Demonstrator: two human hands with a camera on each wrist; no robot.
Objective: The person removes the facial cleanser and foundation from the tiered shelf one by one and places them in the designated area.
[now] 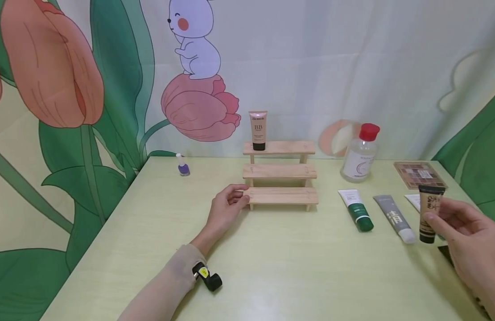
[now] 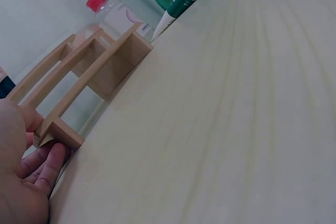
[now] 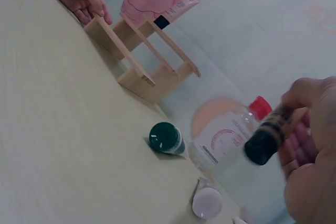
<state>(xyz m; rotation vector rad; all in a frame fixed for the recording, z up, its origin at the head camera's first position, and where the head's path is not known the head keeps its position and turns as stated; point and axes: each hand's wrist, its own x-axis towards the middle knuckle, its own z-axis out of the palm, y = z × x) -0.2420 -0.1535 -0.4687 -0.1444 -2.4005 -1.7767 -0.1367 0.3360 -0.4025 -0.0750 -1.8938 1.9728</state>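
Observation:
My right hand [image 1: 472,236] pinches a small gold tube [image 1: 428,214] with a black cap, held upright above the table at the right. In the right wrist view its black cap [image 3: 262,148] points toward the camera. My left hand [image 1: 227,207] grips the left end of the lowest step of a three-tier wooden display stand [image 1: 281,196]. The left wrist view shows fingers [image 2: 50,169] beneath that step end. A pink BB cream tube [image 1: 258,131] stands cap down at the left of the stand's top tier.
Right of the stand lie a green-and-white tube [image 1: 356,210], a grey tube [image 1: 393,217] and a partly hidden white tube [image 1: 413,200]. Behind them are a red-capped clear bottle [image 1: 360,156] and a palette [image 1: 419,174]. A purple nail polish bottle [image 1: 183,168] stands at the back left.

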